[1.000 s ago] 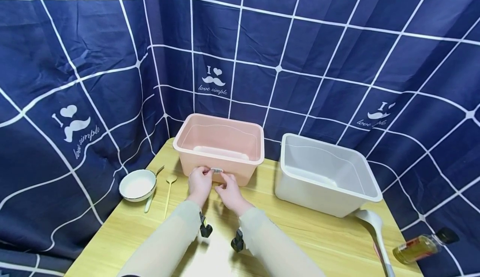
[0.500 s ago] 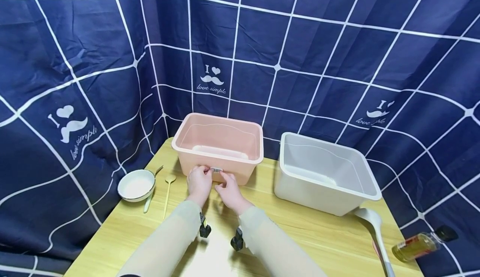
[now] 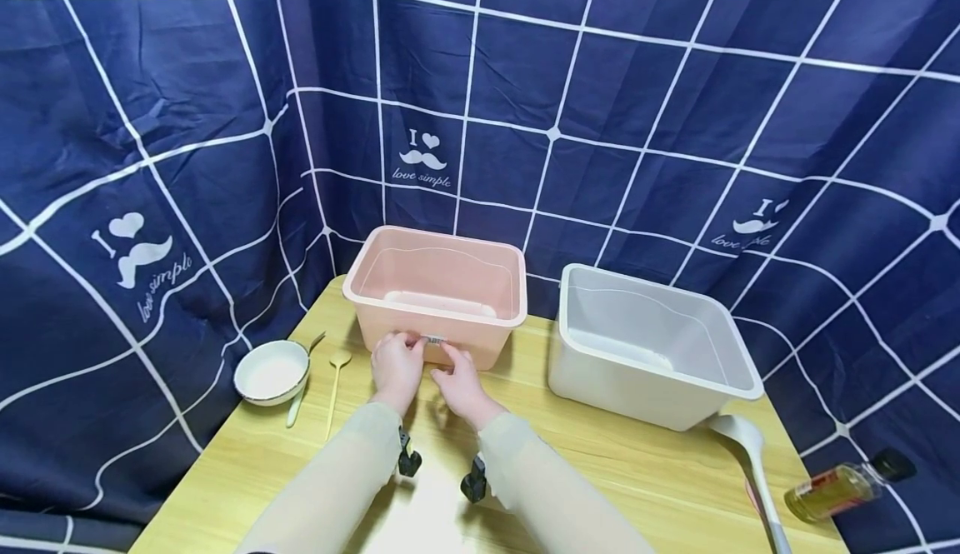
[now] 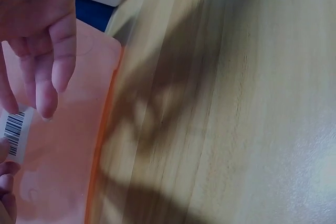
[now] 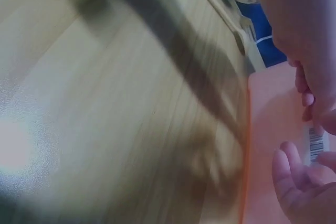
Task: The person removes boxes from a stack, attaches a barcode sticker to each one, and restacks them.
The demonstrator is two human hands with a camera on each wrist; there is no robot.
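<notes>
Both hands are at the front wall of a pink plastic bin, around a small white barcode sticker. My left hand has its fingers curled, with thumb and forefinger at the sticker's left edge. From the other side my right hand touches the sticker's right edge with a fingertip, its other fingers loosely extended. Black bars of the sticker show between the two hands in the left wrist view. In the right wrist view, fingertips cover both ends of the sticker.
A grey bin stands to the right on the wooden table. Left lie a white bowl, a fork and a gold spoon. A grey ladle and an oil bottle are far right.
The hands stay at the sticker with only slight finger movement, and a little less of the barcode shows between them. The head view has shifted slightly. The bins and utensils have not moved.
</notes>
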